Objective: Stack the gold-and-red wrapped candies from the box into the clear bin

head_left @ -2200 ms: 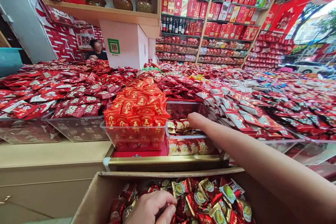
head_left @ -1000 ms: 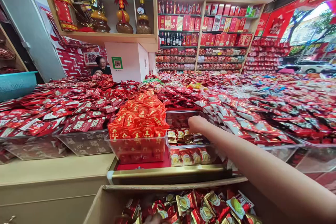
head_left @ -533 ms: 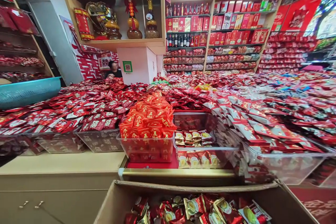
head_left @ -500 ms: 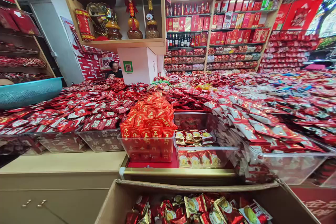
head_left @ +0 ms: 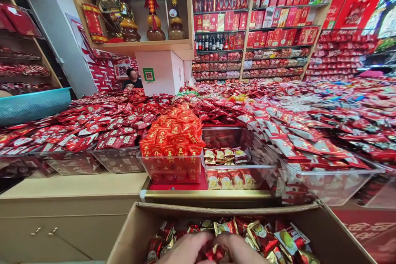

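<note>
A brown cardboard box (head_left: 130, 235) stands at the bottom of the head view, with small red and gold wrapped sweets (head_left: 262, 233) in it. My left hand (head_left: 188, 249) and my right hand (head_left: 239, 249) reach down into the box from below, side by side, thumbs toward each other. Both are curled around a few red packets between them; their fingertips are partly hidden among the sweets. Just beyond the box, a clear plastic bin (head_left: 238, 167) holds a low layer of like packets. Left of it, another clear bin (head_left: 170, 169) is heaped with orange-red packets (head_left: 173, 132).
More clear bins with piled red and white packets (head_left: 309, 140) spread to the right, and dark red packets (head_left: 117, 132) to the left. A blue basket (head_left: 34, 105) sits at the left. A display cabinet (head_left: 123, 45) overhangs the counter. Behind it, a person (head_left: 133, 80) is partly visible.
Both my hands have come into view from the bottom edge and reached into the cardboard box. The camera has shifted a little, so the scene sits slightly higher.
</note>
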Demonstrator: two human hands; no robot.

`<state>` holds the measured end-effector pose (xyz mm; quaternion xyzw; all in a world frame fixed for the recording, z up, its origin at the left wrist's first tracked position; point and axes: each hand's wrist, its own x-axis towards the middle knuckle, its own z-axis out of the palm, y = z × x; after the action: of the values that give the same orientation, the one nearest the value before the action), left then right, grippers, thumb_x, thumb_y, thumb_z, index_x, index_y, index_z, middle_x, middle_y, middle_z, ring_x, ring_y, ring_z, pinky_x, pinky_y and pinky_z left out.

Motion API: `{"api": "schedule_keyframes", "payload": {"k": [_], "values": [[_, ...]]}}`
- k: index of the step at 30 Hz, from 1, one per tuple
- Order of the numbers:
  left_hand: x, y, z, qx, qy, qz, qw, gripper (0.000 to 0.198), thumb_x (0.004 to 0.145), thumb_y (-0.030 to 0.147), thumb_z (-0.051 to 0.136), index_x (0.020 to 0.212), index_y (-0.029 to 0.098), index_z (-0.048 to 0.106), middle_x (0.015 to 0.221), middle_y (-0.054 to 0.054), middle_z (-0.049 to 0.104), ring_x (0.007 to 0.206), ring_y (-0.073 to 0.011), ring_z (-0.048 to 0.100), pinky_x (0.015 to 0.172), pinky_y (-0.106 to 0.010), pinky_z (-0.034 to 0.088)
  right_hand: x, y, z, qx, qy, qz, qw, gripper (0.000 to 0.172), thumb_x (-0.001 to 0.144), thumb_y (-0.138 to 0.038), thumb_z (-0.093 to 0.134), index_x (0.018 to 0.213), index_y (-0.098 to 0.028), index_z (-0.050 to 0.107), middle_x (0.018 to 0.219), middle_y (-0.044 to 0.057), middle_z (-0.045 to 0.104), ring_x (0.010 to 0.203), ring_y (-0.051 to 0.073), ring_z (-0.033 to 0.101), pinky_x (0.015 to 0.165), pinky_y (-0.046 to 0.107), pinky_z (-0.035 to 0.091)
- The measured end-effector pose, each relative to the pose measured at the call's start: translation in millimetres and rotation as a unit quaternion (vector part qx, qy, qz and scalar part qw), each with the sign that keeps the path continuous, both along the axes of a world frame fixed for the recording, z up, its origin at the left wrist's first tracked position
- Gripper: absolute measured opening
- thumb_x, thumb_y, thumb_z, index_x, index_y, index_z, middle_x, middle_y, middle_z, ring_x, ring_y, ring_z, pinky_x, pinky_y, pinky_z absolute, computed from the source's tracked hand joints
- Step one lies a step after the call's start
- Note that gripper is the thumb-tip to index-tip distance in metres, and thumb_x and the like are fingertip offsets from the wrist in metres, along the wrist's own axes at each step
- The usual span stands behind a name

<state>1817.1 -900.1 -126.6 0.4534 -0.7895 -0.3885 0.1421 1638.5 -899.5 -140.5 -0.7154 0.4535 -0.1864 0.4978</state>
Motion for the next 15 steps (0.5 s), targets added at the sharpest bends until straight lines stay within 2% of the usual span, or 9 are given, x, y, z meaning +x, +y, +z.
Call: {"api": "schedule_keyframes", "payload": {"k": [3, 5, 8, 12, 15], "values": [[-10.0, 0.6, 14.8, 0.036, 0.069, 0.046, 0.996, 0.030, 0.074, 0.032, 0.055, 0.100, 0.018, 0.058, 0.081, -0.002, 0.066, 0.072, -0.0169, 0.057, 0.062, -0.022, 0.042, 2.7, -2.0, 5.5, 0.051, -0.080, -0.053, 0.994, 0.032, 0.051, -0.019, 0.068, 0.079, -0.016, 0.053, 0.072, -0.002, 0.059, 0.069, 0.014, 0.054, 0.060, 0.021, 0.040], [-13.3, 0.7, 19.4, 0.066, 0.123, 0.098, 0.985, 0.027, 0.074, 0.031, 0.057, 0.095, 0.015, 0.059, 0.080, -0.003, 0.065, 0.073, -0.0169, 0.058, 0.063, -0.022, 0.043, 3.4, -2.2, 11.3, 0.111, -0.154, -0.067, 0.980, 0.035, 0.053, -0.025, 0.069, 0.080, -0.016, 0.047, 0.064, -0.004, 0.055, 0.058, 0.010, 0.050, 0.053, 0.020, 0.038], [-13.9, -0.8, 20.7, 0.087, 0.196, 0.167, 0.962, 0.022, 0.072, 0.031, 0.061, 0.081, 0.012, 0.061, 0.074, -0.003, 0.065, 0.069, -0.0159, 0.057, 0.062, -0.023, 0.044, 1.2, -4.3, 19.6, 0.192, -0.231, -0.051, 0.952, 0.035, 0.061, -0.039, 0.066, 0.077, -0.015, 0.047, 0.057, -0.004, 0.051, 0.049, 0.008, 0.046, 0.048, 0.019, 0.036], [-12.7, -2.9, 21.5, 0.095, 0.257, 0.192, 0.942, 0.022, 0.069, 0.032, 0.065, 0.075, 0.011, 0.063, 0.070, -0.004, 0.066, 0.065, -0.0148, 0.057, 0.061, -0.024, 0.044, -3.2, -7.0, 27.2, 0.211, -0.275, -0.045, 0.937, 0.038, 0.062, -0.046, 0.065, 0.075, -0.013, 0.052, 0.063, -0.001, 0.054, 0.054, 0.008, 0.052, 0.049, 0.019, 0.036], [-12.6, -3.8, 23.5, 0.096, 0.270, 0.202, 0.936, 0.021, 0.067, 0.032, 0.066, 0.070, 0.011, 0.064, 0.067, -0.003, 0.066, 0.061, -0.0137, 0.056, 0.059, -0.023, 0.043, -3.1, -5.1, 31.8, 0.264, -0.307, -0.057, 0.913, 0.037, 0.062, -0.045, 0.067, 0.079, -0.013, 0.056, 0.068, 0.000, 0.056, 0.058, 0.009, 0.055, 0.052, 0.019, 0.038]]}}
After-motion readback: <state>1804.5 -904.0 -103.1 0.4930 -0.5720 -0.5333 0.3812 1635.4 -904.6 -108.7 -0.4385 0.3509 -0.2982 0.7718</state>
